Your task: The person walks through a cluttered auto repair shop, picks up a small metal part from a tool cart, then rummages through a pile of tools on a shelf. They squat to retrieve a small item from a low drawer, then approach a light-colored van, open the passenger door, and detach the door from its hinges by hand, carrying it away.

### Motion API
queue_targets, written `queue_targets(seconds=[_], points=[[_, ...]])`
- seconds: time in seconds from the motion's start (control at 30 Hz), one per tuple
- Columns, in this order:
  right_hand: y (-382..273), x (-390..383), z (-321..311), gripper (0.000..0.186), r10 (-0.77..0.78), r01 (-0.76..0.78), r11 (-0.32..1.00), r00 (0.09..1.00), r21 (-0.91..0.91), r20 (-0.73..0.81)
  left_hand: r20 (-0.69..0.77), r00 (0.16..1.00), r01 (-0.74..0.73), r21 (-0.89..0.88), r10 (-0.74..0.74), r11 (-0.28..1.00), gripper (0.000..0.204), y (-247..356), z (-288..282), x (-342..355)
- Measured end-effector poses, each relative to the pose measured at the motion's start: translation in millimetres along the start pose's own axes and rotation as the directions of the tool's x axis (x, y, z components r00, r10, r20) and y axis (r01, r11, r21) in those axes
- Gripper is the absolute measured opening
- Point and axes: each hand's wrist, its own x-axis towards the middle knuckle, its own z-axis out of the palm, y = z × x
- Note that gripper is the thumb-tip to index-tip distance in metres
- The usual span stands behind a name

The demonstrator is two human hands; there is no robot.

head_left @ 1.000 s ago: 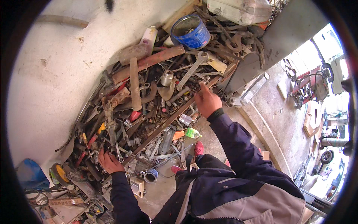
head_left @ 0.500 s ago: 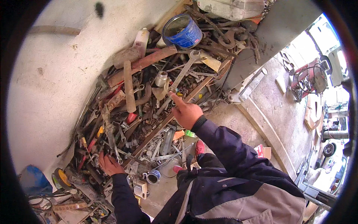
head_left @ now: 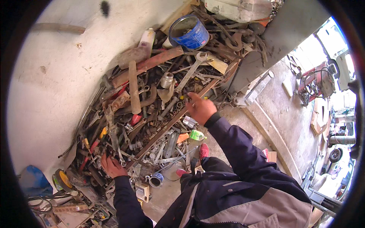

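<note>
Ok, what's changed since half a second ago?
The right hand has drawn back rightward from the lower end of the large wrench; whether it took or released anything is unclear. The left hand, large wrench and blue bucket stayed put.

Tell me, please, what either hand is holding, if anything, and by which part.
Neither the left hand nor the right hand visibly holds anything, but their undersides are hidden, so I cannot be certain.
</note>
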Motion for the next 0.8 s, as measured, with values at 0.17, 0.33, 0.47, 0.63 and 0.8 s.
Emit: queue_targets(seconds=[0.17,0.33,0.47,0.63,0.8], points=[[-30.8,-23.3,18.8,0.079,-0.047,0.049,0.996,0.999,-0.076,0.021,0.016,1.0,0.01,0.008,-0.01,1.0,0.031,-2.7,1.4,0.4],[-18.2,-20.7,13.9,0.077,-0.066,0.068,0.997,0.996,-0.029,0.058,0.0,1.0,0.0,0.019,0.0,1.0,0.032,-4.3,4.2,-1.2],[0.6,-16.8,-1.0,0.061,-0.074,0.078,0.996,0.993,0.037,-0.096,-0.006,1.0,0.006,0.061,-0.006,0.998,0.031,-7.9,6.0,-3.5],[-4.4,-16.9,-3.4,0.054,-0.172,0.175,0.985,0.971,0.007,-0.165,-0.029,1.0,0.002,0.009,-0.002,1.0,0.027,-7.3,5.7,-3.8],[-22.4,-10.0,2.9,0.058,-0.156,0.143,0.98,0.984,-0.139,-0.082,-0.014,1.0,0.019,0.021,-0.018,1.0,0.026,-5.1,3.5,-3.5]])
